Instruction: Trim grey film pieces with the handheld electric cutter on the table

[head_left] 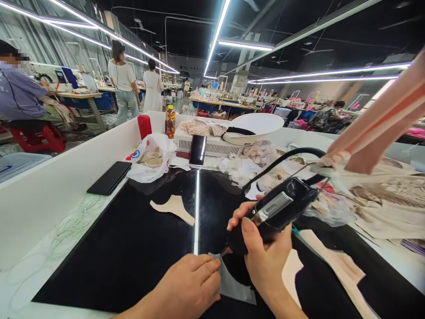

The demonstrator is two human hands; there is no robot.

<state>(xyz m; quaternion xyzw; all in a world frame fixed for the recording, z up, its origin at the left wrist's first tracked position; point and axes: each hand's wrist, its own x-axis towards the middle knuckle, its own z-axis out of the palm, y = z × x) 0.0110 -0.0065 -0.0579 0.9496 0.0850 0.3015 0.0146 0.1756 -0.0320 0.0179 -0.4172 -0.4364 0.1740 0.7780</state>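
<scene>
My right hand (265, 248) is wrapped round a black handheld tool (282, 208) with a silver plate and a cable. Its lower end is close above a translucent strip (234, 283) on the black work surface (126, 261). My left hand (192, 283) lies at the strip's left end, fingertips pressed together on it; whether it pinches the strip or only presses it, I cannot tell. One beige fabric piece (174, 209) rests further back on the black surface. Another pale piece (292, 272) is partly hidden behind my right wrist, and a longer one (341, 261) lies further right.
A black case (109, 178), a plastic bag (151, 159), a phone (198, 149) and a bottle (170, 122) stand or lie toward the back left. Fabric piles (388, 195) fill the right. Pink fabric (381, 128) hangs above the tool. People are beyond the low white wall (83, 161).
</scene>
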